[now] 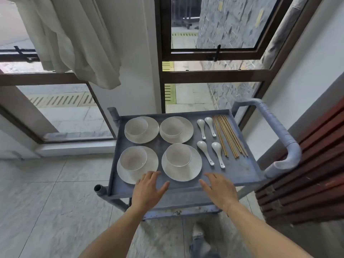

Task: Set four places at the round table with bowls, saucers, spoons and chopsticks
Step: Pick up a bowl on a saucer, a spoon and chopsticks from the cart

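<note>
Left grip (147, 189) and right grip (219, 190) spread (empty), bowls (178, 155) just beyond

No text to be read, no labels or brands seen, no numbers or signs made out

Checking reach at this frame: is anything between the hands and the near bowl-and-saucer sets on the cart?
Nothing visible. The left hand and right hand, both open and empty, hover over the cart tray's near edge. The near left saucer and near right saucer lie just beyond the fingertips.
</note>
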### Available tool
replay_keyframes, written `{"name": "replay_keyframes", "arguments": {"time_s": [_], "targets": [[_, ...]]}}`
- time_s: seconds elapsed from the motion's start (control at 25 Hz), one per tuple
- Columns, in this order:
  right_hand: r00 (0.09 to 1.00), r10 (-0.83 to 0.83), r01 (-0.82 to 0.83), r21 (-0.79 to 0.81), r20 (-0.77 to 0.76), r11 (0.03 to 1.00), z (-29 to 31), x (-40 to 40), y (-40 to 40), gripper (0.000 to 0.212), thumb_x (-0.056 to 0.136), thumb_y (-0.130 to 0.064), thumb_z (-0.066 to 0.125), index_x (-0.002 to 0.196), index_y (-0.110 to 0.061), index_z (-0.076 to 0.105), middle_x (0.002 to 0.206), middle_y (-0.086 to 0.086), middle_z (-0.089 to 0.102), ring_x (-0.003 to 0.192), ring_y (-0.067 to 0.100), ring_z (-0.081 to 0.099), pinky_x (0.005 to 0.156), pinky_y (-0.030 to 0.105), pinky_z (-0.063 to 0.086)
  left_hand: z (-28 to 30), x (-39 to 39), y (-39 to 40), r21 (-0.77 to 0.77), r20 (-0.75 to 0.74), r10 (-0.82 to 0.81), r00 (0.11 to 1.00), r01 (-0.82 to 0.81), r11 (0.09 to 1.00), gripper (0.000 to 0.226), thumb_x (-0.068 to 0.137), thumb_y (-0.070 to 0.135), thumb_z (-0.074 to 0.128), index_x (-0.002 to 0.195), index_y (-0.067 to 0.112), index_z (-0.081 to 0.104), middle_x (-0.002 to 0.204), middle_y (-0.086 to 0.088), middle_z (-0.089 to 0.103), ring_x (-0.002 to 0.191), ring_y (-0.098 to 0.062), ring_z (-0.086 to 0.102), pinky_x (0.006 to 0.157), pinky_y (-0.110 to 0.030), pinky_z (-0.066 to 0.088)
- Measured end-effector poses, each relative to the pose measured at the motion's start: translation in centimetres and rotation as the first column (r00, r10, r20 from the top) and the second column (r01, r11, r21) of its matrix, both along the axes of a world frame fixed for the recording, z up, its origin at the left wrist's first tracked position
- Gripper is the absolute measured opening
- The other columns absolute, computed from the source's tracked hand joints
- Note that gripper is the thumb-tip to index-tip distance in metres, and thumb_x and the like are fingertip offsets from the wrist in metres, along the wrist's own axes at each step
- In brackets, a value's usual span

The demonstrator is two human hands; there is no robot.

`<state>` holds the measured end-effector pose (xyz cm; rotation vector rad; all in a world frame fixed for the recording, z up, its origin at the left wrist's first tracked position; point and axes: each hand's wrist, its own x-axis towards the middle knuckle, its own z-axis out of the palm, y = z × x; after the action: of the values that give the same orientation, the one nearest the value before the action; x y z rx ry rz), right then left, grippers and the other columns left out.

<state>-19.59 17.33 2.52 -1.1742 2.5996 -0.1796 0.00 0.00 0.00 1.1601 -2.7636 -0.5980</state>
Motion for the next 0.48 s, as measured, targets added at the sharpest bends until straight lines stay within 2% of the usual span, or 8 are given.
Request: {"name": "replay_keyframes", "arguments": {"time_s": [0.12,0.36,0.48], "targets": [[1.0,0.018,-0.018,-0.019,0.01,1.0,-0.7,-2.9,-1.1,0.054,0.098,-0.059,0.033,0.14,-0.027,0.047,0.135,-0.004,0.058,0.121,0.018,0.054,0.096,0.037,0.046,-0.7,-2.1,-0.4,0.045,-0.004,0.071,0.997,-0.071,0.996,0.059,0.091,0.067,0.042,0.132,0.026,0.054,0.13,0.006,0.059,0.118,-0.016,0.056,0.099,-0.037,0.047],[0.985,0.079,-0.089,0.06,0.157,0.994,-1.7,-8.3,-3.3,0.053,0.1,-0.055,0.035,0.141,-0.024,0.045,0.125,-0.003,0.062,0.111,0.019,0.059,0.083,0.035,0.05,-1.8,-5.7,-0.2,0.159,0.078,0.264,0.961,-0.274,0.949,0.042,0.096,0.056,0.046,0.119,0.022,0.058,0.107,0.005,0.064,0.091,-0.015,0.062,0.081,-0.032,0.052],[0.966,0.107,-0.14,0.128,0.236,0.982,-2.4,-9.7,-4.4,0.042,0.101,-0.05,0.035,0.123,-0.02,0.055,0.113,0.001,0.067,0.103,0.022,0.063,0.078,0.035,0.05,-2.3,-7.0,-0.3,0.201,0.119,0.382,0.917,-0.399,0.895,0.038,0.098,0.049,0.047,0.117,0.018,0.059,0.097,0.004,0.062,0.085,-0.014,0.058,0.073,-0.03,0.046]]}}
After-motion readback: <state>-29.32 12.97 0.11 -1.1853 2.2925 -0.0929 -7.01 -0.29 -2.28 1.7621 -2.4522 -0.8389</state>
